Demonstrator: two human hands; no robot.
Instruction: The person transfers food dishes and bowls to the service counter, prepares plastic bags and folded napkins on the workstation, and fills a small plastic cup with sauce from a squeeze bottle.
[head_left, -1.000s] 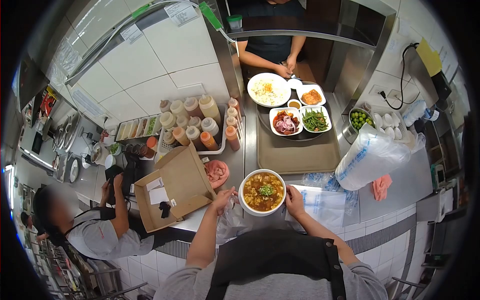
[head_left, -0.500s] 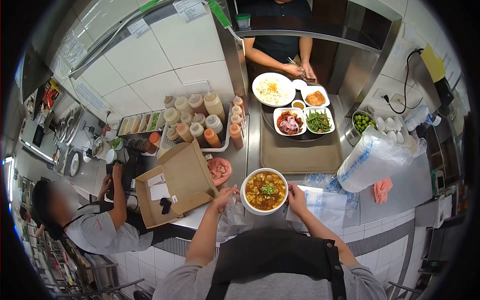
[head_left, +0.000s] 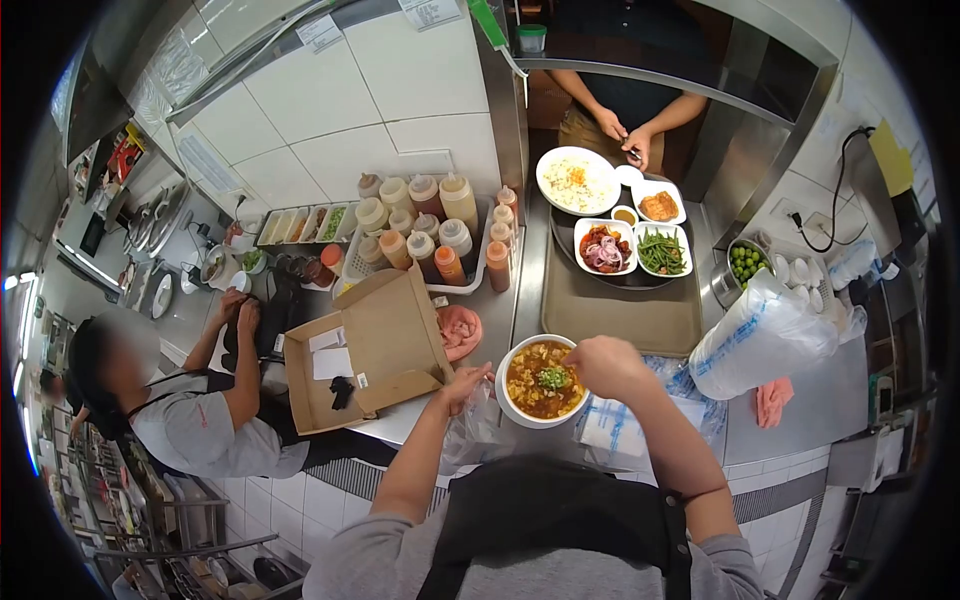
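A white bowl (head_left: pixel 506 402) of brown soup with pale egg-like pieces and chopped green onion stands at the counter's front edge. At its left rim, my left hand (head_left: pixel 464 388) grips the bowl with thumb and fingers. My right hand (head_left: pixel 608 366) is above the bowl's right rim, back of the hand up, fingers curled down toward the soup. Its fingertips are largely hidden, so what they pinch, if anything, does not show. A clear plastic bag (head_left: pixel 474 432) hangs below my left hand.
Ahead is a brown tray (head_left: pixel 620 318) with a round platter of rice, green beans and other dishes. Left are an open cardboard box (head_left: pixel 385 345), a pink cloth (head_left: pixel 459 332) and sauce bottles (head_left: pixel 457 200). Right stands a plastic bag roll (head_left: pixel 750 335). Two co-workers are nearby.
My right hand has left the bowl's right side and risen over its rim, fingers now curled downward. My left hand stays at the bowl. The whole view has shifted slightly.
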